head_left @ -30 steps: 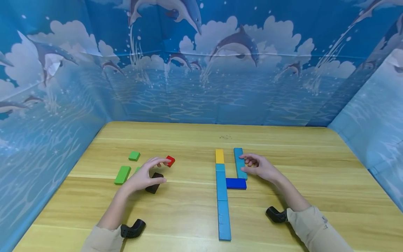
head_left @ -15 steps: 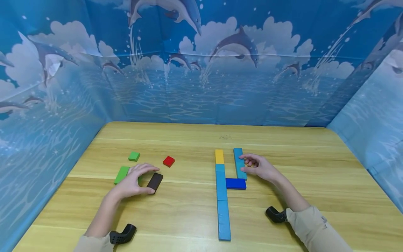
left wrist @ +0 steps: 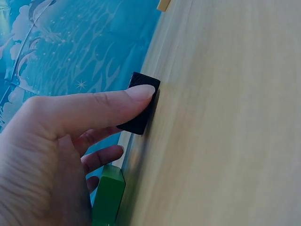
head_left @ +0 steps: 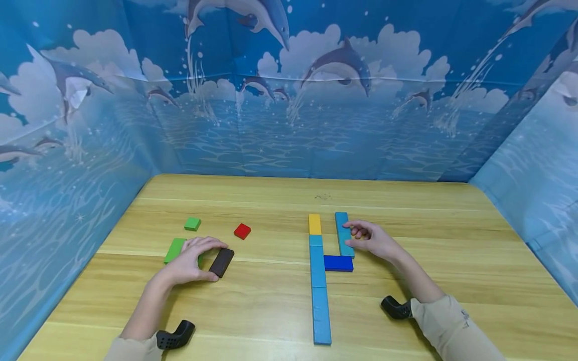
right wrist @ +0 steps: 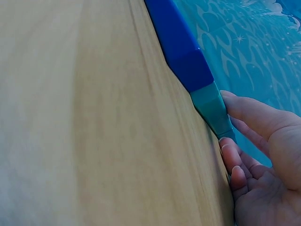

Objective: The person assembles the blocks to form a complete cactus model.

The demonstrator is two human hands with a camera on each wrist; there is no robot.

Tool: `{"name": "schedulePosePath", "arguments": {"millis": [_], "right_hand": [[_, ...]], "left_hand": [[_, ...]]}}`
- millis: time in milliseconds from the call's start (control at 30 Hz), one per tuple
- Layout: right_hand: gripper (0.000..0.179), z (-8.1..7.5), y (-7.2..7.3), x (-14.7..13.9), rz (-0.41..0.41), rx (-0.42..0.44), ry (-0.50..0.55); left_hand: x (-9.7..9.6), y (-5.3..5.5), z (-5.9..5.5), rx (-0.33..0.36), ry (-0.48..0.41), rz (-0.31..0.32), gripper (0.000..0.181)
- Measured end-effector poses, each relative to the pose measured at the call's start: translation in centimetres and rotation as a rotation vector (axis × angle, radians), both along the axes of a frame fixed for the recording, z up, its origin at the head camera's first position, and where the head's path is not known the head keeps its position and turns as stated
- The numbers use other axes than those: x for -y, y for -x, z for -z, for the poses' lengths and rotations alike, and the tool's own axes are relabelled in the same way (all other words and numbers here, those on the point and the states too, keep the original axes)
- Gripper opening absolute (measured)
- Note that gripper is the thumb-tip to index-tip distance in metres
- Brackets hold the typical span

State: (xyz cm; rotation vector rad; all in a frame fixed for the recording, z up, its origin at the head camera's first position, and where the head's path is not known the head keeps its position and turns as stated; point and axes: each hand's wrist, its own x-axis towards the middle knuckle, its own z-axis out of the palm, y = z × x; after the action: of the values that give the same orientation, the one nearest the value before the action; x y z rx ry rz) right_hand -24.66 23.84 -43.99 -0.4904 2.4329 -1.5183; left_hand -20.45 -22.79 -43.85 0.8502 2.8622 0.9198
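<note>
My left hand (head_left: 189, 260) reaches round a dark brown rectangular block (head_left: 222, 262), thumb at its near end and index finger at its far end. In the left wrist view the thumb (left wrist: 94, 110) overlaps the dark block's face. Behind those fingers a green block (left wrist: 109, 195) is partly hidden. On the right, my right hand (head_left: 372, 240) holds a long light blue block (head_left: 341, 225) at its right side with thumb and index finger, the other fingers curled. A dark blue block (head_left: 338, 263) lies crosswise at that block's near end; the right wrist view shows them end to side.
A column of light blue blocks (head_left: 320, 311) topped by a yellow block (head_left: 314, 224) runs down mid-table, meeting the dark blue block. A red block (head_left: 242, 231), a small green block (head_left: 192, 223) and a larger green block (head_left: 173, 250) lie left. Dolphin-print cloth (head_left: 271, 140) encloses the table.
My left hand has moved back and left from above the red block to the dark block's ends. The dark block stays about where it was. The right hand has kept still.
</note>
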Motion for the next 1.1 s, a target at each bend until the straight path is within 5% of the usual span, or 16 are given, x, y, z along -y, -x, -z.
{"name": "schedulePosePath", "arguments": {"millis": [367,667,1100], "right_hand": [[0.047,0.1,0.0,-0.1,-0.007,-0.008,-0.002],[0.046,0.2,0.0,-0.1,-0.005,-0.006,0.004],[0.045,0.5,0.2,-0.3,-0.016,-0.023,0.003]], "left_hand": [[-0.1,0.1,0.1,0.010,-0.022,-0.009,0.062],[-2.2,0.8,-1.0,0.000,-0.109,-0.086,0.064],[-9.5,5.9,-1.2,0.011,-0.211,-0.157,0.062]]}}
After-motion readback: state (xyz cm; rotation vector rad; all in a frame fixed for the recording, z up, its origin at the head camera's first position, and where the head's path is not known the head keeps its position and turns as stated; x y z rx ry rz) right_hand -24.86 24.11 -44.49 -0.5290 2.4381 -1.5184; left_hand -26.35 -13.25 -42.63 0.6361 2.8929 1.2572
